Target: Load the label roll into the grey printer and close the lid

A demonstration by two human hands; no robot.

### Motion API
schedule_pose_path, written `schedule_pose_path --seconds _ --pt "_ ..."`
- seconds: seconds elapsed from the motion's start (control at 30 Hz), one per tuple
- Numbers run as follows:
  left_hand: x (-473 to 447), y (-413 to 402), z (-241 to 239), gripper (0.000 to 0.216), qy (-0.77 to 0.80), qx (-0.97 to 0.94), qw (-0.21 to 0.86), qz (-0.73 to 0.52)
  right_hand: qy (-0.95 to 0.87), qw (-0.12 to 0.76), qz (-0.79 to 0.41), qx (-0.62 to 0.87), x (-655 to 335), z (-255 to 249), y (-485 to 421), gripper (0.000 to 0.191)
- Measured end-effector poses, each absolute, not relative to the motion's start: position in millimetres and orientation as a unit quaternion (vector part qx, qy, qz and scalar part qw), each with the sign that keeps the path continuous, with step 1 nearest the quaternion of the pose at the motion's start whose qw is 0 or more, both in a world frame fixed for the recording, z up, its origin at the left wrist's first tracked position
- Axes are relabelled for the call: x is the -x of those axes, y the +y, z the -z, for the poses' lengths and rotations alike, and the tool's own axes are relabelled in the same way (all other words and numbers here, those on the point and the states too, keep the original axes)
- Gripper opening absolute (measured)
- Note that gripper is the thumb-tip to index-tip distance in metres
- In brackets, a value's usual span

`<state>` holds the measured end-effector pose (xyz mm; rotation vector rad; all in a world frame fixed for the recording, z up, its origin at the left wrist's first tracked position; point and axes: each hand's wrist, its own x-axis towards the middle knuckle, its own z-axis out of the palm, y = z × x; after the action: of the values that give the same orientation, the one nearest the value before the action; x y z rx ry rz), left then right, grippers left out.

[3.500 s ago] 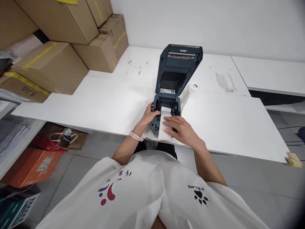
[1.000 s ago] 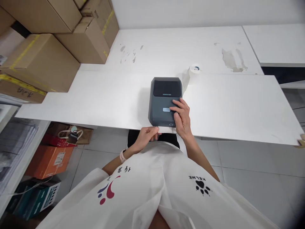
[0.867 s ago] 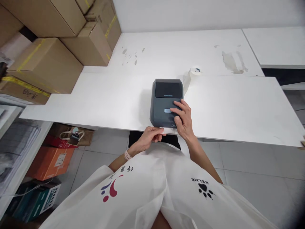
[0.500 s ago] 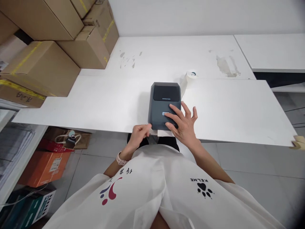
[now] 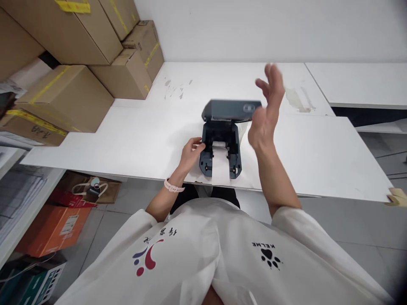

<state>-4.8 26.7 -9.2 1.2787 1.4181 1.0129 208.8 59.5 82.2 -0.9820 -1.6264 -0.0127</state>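
A dark grey label printer (image 5: 235,154) stands near the table's front edge with its lid (image 5: 227,111) swung up and tilted back. Its black inside shows, and a strip of white label paper (image 5: 220,167) runs out over the front. My left hand (image 5: 191,153) is at the printer's left wall, with thumb and fingertips closed against its edge. Slightly blurred, my right hand (image 5: 268,108) is raised beside the right end of the lid, its fingers spread and nothing in it. Whether the palm touches the lid I cannot tell.
Cardboard boxes (image 5: 68,97) are stacked on the white table (image 5: 152,140) at the left. Partly behind the printer, some white paper (image 5: 243,129) lies on the tabletop. An orange box (image 5: 52,228) and a brown bag (image 5: 108,192) stand below at the left.
The printer's lid has gone from closed to raised. My right hand has moved up and away from the lid's top, and my left hand has moved up along the printer's left side.
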Motion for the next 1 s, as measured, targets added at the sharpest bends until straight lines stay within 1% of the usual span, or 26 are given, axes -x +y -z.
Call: schedule_pose_path --seconds 0.07,0.1,0.17,0.23,0.3,0.37,0.4,0.43,0.5,0.6,0.67,0.77,0.83,0.9,1.0 --pt "-4 36 7 0.058 0.59 -0.557 0.449 -0.374 -0.672 0.613 -0.048 0.413 -210 -105 99 0.087" --pt "-8 40 5 0.063 0.598 -0.569 0.436 -0.359 -0.664 0.615 -0.072 0.419 -211 -113 118 0.086" --pt "-14 46 4 0.069 0.611 -0.587 0.411 -0.337 -0.666 0.588 -0.109 0.446 -215 -123 150 0.082" --pt "-17 50 4 0.072 0.617 -0.599 0.394 -0.325 -0.68 0.548 -0.118 0.473 -219 -127 169 0.076" --pt "-19 52 6 0.074 0.615 -0.606 0.389 -0.322 -0.685 0.542 -0.072 0.482 -223 -126 173 0.069" --pt "-19 53 9 0.075 0.608 -0.605 0.394 -0.33 -0.687 0.553 0.023 0.47 -224 -120 161 0.059" --pt "-19 53 10 0.076 0.605 -0.603 0.399 -0.335 -0.699 0.541 0.066 0.463 -224 -117 150 0.051" --pt "-19 53 11 0.077 0.603 -0.6 0.403 -0.338 -0.721 0.51 0.099 0.458 -223 -112 138 0.044" --pt "-21 52 12 0.08 0.602 -0.596 0.407 -0.341 -0.772 0.422 0.128 0.459 -221 -101 109 0.035" --pt "-23 52 13 0.084 0.606 -0.6 0.396 -0.34 -0.812 0.322 0.109 0.475 -216 -83 72 0.029" --pt "-24 54 17 0.087 0.607 -0.603 0.388 -0.343 -0.84 0.235 0.053 0.487 -210 -72 60 0.031" --pt "-25 59 24 0.087 0.598 -0.597 0.39 -0.365 -0.877 0.025 -0.058 0.477 -197 -59 63 0.035" --pt "-24 62 28 0.088 0.595 -0.59 0.394 -0.378 -0.879 -0.085 -0.109 0.457 -187 -51 76 0.038" --pt "-24 64 31 0.088 0.596 -0.582 0.397 -0.386 -0.876 -0.135 -0.136 0.442 -179 -45 91 0.041" --pt "-24 63 34 0.089 0.59 -0.568 0.409 -0.402 -0.881 -0.143 -0.157 0.424 -182 -47 106 0.04"
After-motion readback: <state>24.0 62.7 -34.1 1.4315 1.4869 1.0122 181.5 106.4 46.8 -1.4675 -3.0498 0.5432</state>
